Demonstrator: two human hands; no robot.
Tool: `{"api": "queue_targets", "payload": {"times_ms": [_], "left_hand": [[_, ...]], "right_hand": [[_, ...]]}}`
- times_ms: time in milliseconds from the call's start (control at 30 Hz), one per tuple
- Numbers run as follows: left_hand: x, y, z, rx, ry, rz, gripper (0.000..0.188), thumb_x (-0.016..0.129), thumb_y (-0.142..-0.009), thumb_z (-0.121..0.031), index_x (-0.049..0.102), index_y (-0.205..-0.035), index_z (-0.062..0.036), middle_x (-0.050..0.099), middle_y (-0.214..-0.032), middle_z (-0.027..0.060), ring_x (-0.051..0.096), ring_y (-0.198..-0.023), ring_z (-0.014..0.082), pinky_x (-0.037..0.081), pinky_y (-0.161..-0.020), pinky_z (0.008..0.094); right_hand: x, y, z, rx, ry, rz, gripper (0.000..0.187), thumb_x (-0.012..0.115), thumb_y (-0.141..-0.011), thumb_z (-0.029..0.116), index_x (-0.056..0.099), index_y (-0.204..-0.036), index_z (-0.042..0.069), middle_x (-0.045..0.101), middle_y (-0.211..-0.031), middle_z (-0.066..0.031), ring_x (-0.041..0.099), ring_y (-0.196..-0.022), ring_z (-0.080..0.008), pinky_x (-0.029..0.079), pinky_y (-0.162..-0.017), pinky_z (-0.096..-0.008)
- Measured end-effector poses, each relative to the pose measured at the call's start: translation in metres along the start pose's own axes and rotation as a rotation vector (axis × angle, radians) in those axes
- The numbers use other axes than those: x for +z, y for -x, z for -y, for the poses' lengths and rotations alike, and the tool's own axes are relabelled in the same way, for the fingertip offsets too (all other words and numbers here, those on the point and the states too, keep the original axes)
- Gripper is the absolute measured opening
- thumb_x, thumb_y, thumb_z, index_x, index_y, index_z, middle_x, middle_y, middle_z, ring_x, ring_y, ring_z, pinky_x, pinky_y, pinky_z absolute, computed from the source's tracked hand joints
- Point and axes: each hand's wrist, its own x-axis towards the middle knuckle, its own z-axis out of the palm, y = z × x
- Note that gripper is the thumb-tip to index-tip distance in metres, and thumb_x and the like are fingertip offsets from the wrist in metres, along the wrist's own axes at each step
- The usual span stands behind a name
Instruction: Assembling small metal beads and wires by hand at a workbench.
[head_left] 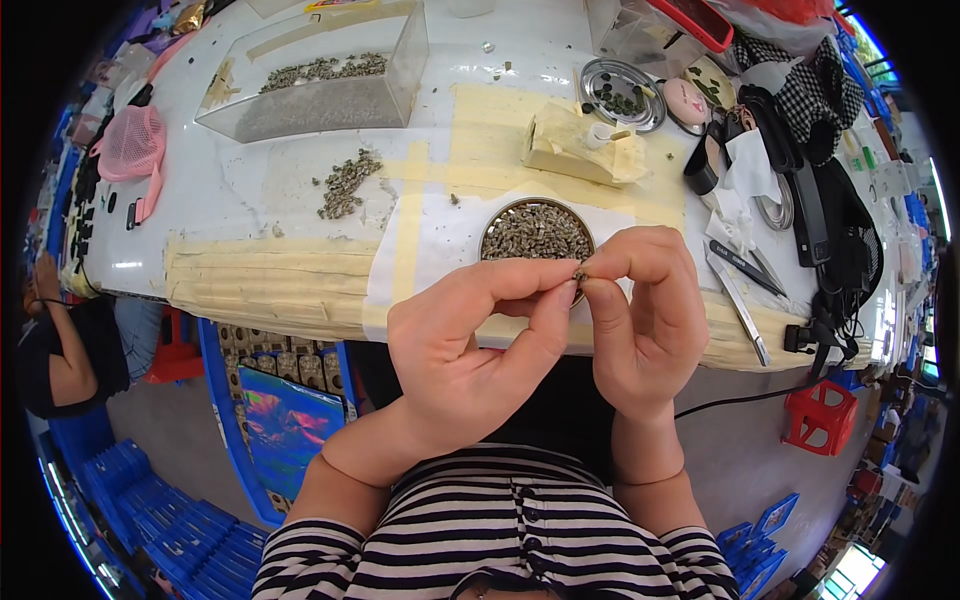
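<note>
My left hand (478,345) and my right hand (645,315) meet fingertip to fingertip over the near side of a round dish (487,238). Both thumbs and forefingers pinch one tiny metallic-looking piece (580,275), too small to name. The dish is filled with many similar small grey-brown pieces (540,232) and stands on white paper taped to the table. My fingers hide the dish's near edge. A loose heap of the same kind of pieces (348,185) lies on the table to the left.
A clear box (310,115) with more pieces stands at the back left, near a pink mesh basket (132,143). A tape-covered block (585,145) sits beyond the dish. Tweezers (738,305), a round tin (622,95) and black straps lie right. A person's arm (70,335) shows far left.
</note>
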Motion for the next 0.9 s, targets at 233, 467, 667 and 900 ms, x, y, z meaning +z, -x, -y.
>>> {"api": "queue_targets", "payload": {"times_ms": [233, 467, 667, 900], "left_hand": [[0.0001, 0.0002, 0.0009, 0.052, -0.044, -0.004, 0.017, 0.069, -0.076, 0.004, 0.067, -0.093, 0.0029, 0.067, -0.080, 0.0096, 0.065, -0.067, 0.0117, 0.053, -0.061, 0.0223], [-0.0014, -0.0011, 0.0012, 0.076, -0.075, -0.005, 0.017, 0.070, -0.075, 0.004, 0.068, -0.091, 0.0025, 0.067, -0.078, 0.0098, 0.065, -0.066, 0.0125, 0.053, -0.060, 0.0227], [-0.0022, -0.0017, 0.0000, 0.040, -0.047, 0.007, 0.017, 0.070, -0.075, 0.004, 0.068, -0.092, 0.0029, 0.068, -0.080, 0.0097, 0.066, -0.068, 0.0125, 0.053, -0.061, 0.0223], [-0.0024, -0.0014, -0.0005, 0.017, -0.032, 0.017, 0.016, 0.070, -0.076, 0.004, 0.068, -0.092, 0.0031, 0.068, -0.080, 0.0093, 0.066, -0.068, 0.0118, 0.053, -0.062, 0.0220]], "right_hand": [[-0.0007, 0.0005, -0.0005, -0.010, 0.014, -0.001, 0.014, 0.070, -0.074, -0.004, 0.060, -0.083, 0.000, 0.061, -0.081, -0.0082, 0.057, -0.073, -0.0210, 0.047, -0.063, -0.0284], [-0.0008, 0.0013, -0.0002, 0.006, 0.016, -0.001, 0.013, 0.070, -0.074, -0.003, 0.061, -0.083, 0.000, 0.061, -0.081, -0.0082, 0.057, -0.073, -0.0213, 0.047, -0.063, -0.0285], [-0.0012, 0.0015, -0.0003, -0.005, 0.034, 0.007, 0.013, 0.070, -0.074, -0.003, 0.061, -0.083, 0.000, 0.061, -0.081, -0.0084, 0.057, -0.073, -0.0214, 0.047, -0.063, -0.0285], [-0.0012, 0.0010, -0.0002, -0.008, 0.038, 0.001, 0.013, 0.070, -0.074, -0.003, 0.061, -0.083, 0.000, 0.061, -0.081, -0.0089, 0.057, -0.073, -0.0214, 0.047, -0.063, -0.0285]]}}
